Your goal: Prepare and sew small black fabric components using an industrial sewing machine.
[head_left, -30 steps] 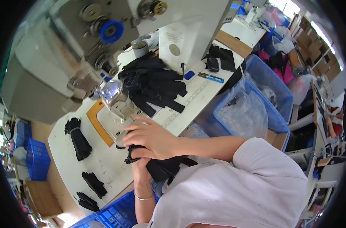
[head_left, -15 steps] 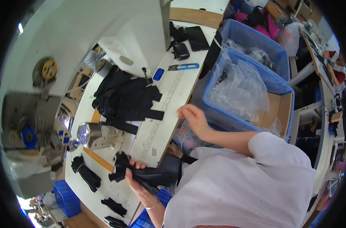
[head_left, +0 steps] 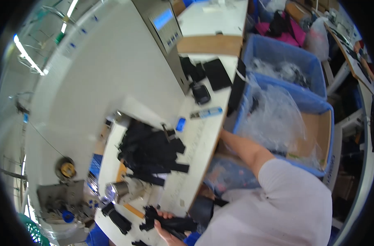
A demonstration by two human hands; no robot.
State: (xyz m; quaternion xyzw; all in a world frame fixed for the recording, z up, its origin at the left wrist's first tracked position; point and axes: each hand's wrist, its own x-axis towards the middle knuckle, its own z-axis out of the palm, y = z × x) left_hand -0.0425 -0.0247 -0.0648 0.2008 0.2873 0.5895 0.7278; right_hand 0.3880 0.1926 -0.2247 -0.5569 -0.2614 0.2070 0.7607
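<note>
My left hand (head_left: 167, 233) is closed around a bundle of black fabric strips (head_left: 174, 223) near the front edge of the white table (head_left: 201, 158). Its fingertips show above the strips and its thumb below them. My right forearm (head_left: 242, 144) stretches to the table's edge, where the fingers drop out of sight below the tabletop. A large pile of black strips (head_left: 148, 147) lies beside the sewing machine (head_left: 100, 78). Nearer my left hand, a tied black bundle (head_left: 117, 218) rests on the table.
Blue thread snips (head_left: 207, 112), a small blue block (head_left: 181, 124), a black case (head_left: 201, 94) and a flat black item (head_left: 217, 74) lie farther along the table. Blue bins (head_left: 324, 141) with clear plastic bags (head_left: 273, 115) stand on the right, beside a filled bag (head_left: 228, 176) under the table edge.
My right hand has moved from above the table edge to below it, its fingers now hidden. My left hand keeps its grip on the black strips. The whole view has shifted.
</note>
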